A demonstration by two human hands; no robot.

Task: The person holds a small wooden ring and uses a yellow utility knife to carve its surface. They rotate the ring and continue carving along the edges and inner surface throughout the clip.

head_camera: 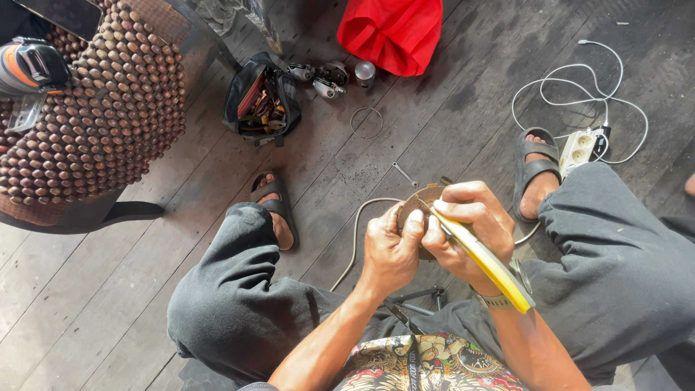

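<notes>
Between your knees, above the plank floor [449, 123], your left hand [391, 250] clamps the round brown metal part [420, 206] steady while your right hand [470, 224], fingers closed, works the yellow-handled tool [489, 264] against it.

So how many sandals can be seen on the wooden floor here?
2. One dark sandal on the foot left of the hands; the other sandal on the foot at right, beside the white power strip. None seem hidden.
</notes>
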